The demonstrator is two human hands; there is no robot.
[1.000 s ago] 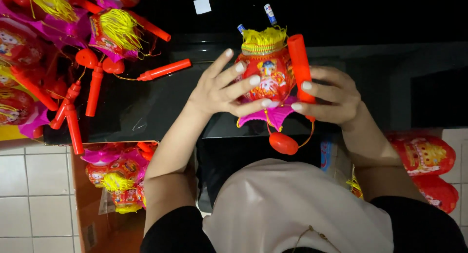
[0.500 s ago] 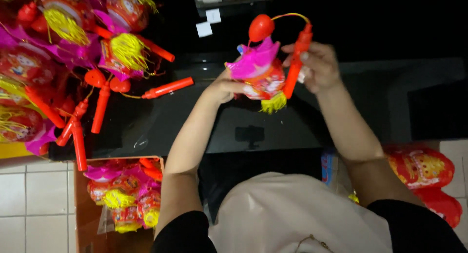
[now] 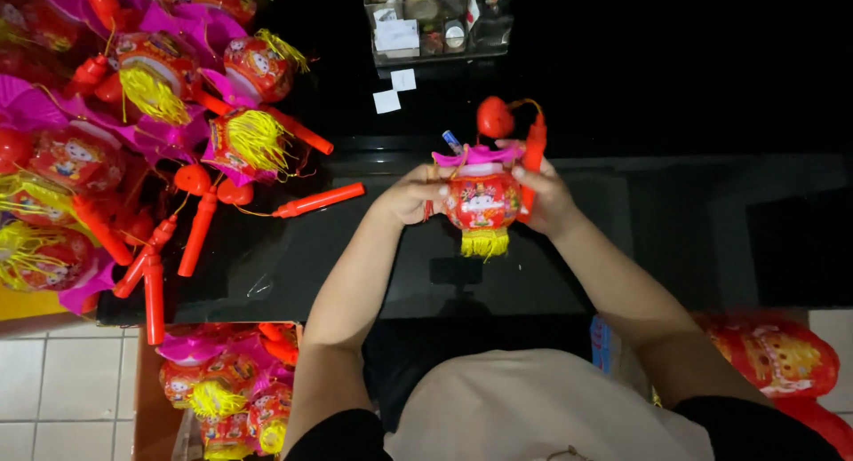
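Head view | left hand [image 3: 413, 194], right hand [image 3: 548, 194] grasp round glossy lantern [image 3: 482, 201] | fringe probably thread.

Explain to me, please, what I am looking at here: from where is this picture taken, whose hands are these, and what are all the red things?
The picture comes from a camera worn on a person's head, looking straight down, so you see that person's own arms and lap from above. No machine is involved, only two bare hands.

The left hand and the right hand together hold a small red toy lantern with a pink top and a yellow tassel hanging below. The right hand also grips the lantern's red stick handle, joined by a cord to a red heart-shaped piece.

Below is a dark glossy table. On its left side lies a pile of similar lanterns with red handles. More of them fill a box on the tiled floor. A small tray of odds and ends stands at the far edge.
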